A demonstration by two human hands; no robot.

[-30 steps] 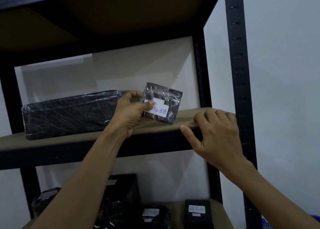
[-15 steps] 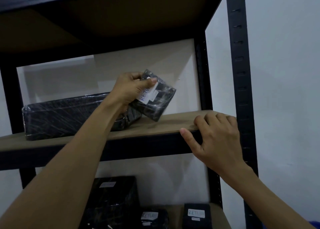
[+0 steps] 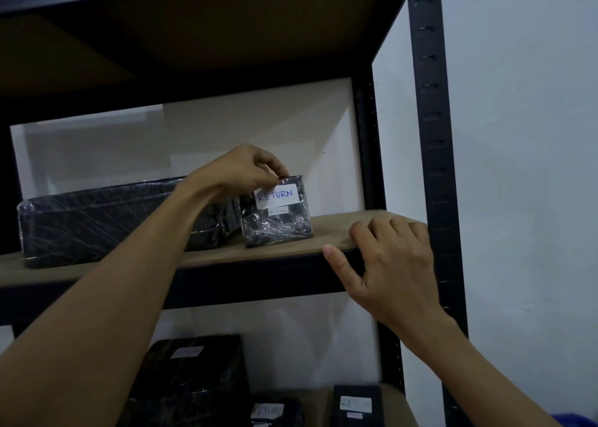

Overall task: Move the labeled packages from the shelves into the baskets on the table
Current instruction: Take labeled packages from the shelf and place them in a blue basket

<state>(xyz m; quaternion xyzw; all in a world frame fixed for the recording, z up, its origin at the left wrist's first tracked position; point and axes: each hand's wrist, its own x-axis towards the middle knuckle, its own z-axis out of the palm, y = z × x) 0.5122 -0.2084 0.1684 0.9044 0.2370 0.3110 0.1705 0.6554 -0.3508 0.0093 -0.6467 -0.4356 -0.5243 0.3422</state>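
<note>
My left grip (image 3: 249,174) was pinching the top edge of the small RETURN package (image 3: 278,224). It stood upright on the shelf (image 3: 330,232) right below my fingers, label facing me, so I figured a straight lift clears it. The long wrapped box (image 3: 97,222) sat just beside it on the left. My right grip (image 3: 388,264) was curled over the shelf's front edge. There were more packages (image 3: 356,404) on the shelf below, but no surface or baskets in view.

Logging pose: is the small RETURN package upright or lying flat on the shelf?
Upright: the small RETURN package stands on its bottom edge on the shelf, label facing the camera, left hand pinching its top corner.
</note>
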